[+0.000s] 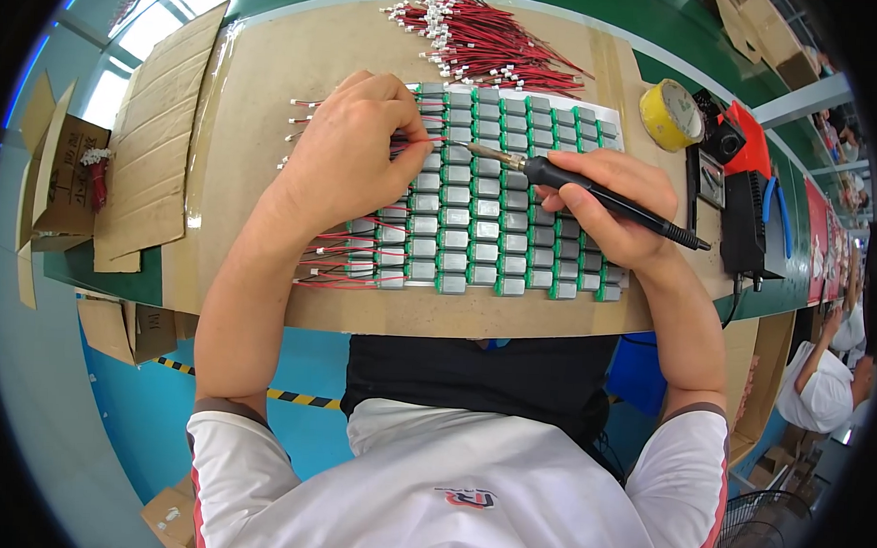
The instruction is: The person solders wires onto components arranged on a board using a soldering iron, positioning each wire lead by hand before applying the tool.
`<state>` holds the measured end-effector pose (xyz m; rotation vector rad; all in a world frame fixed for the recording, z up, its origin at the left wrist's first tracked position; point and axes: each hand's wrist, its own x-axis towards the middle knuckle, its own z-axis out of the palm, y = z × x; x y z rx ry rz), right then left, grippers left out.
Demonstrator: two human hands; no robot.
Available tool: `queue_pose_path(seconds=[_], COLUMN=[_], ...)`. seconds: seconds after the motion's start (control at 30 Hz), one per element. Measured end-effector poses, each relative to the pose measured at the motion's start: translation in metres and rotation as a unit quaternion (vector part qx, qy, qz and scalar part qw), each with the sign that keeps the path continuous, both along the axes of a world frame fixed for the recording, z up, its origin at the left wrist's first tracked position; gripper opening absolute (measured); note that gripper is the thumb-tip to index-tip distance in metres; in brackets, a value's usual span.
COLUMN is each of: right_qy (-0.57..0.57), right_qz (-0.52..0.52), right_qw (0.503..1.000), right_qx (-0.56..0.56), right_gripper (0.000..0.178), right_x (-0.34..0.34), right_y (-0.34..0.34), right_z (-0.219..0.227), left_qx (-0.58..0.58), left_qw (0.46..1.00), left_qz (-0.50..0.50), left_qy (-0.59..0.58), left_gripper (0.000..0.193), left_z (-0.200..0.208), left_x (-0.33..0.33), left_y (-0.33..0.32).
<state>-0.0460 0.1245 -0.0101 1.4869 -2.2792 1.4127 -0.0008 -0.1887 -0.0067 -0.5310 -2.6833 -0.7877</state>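
Right hand (620,198): you've got the black soldering iron (542,171) pen-style; a wobble could scorch a neighbouring block, I reckon.
Left hand (356,141): fingertips pinched on what looks like a red wire (441,140), super close to the hot end, so one slip might burn you.
Grey blocks (455,217): tight rows beneath your hands; stray solder could bridge those green ends.
Wired leads (362,252): poking out left near your forearm, might snag and tug a joint.
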Motion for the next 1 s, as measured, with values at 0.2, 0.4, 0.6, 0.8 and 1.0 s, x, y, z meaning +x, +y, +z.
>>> queue_pose_path(seconds=[0.2,0.4,0.6,0.8,1.0], right_qy=[0.015,0.018,0.004,0.012,0.037], right_qz=[0.003,-0.028,-0.008,0.0,-0.001], right_qw=[1.0,0.999,1.0,1.0,0.999], right_qx=[0.001,-0.003,-0.024,-0.019,-0.03], right_gripper=[0.03,0.029,0.028,0.031,0.033], right_x=[-0.001,0.0,0.0,0.005,0.005], right_y=[0.0,0.002,0.0,0.004,-0.001], right_z=[0.0,0.01,0.017,0.002,-0.003], left_qx=[0.003,0.015,0.024,0.047,0.086], left_qw=[1.0,1.0,1.0,0.999,0.996], left_qz=[-0.002,-0.007,-0.009,0.001,0.003], left_qy=[-0.002,0.0,0.006,0.017,-0.004], left_gripper=[0.006,0.007,0.007,0.011,0.016], left_z=[0.0,-0.003,-0.006,-0.003,0.003], left_x=[0.001,-0.001,0.001,0.0,-0.001], left_y=[-0.001,0.0,-0.004,-0.003,-0.005])
